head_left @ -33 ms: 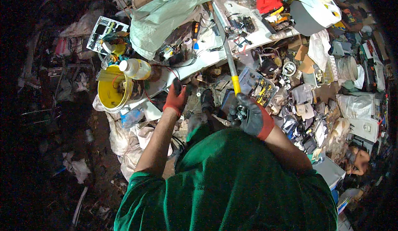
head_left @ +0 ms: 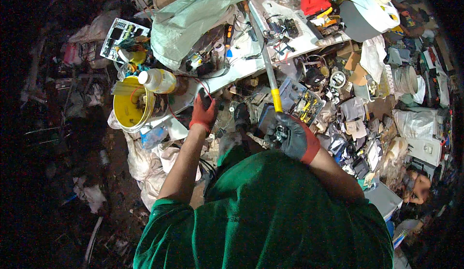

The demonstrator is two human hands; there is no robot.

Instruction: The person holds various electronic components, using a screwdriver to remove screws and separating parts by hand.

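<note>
We logged scant change, handling seemingly unadvanced. Left of the pole (head_left: 268,65): left hand (head_left: 204,113), fingers apart. Below it: right hand (head_left: 296,136), clamped on small metal piece (head_left: 279,134).

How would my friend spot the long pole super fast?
Find the white table. A long grey pole crosses its front edge, running down toward the right hand. Its length and bright yellow lower end distinguish it from smaller tools nearby.

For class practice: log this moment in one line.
left red-black gloved hand | near thin red wire | right gloved hand | near yellow-ended grey pole
</note>
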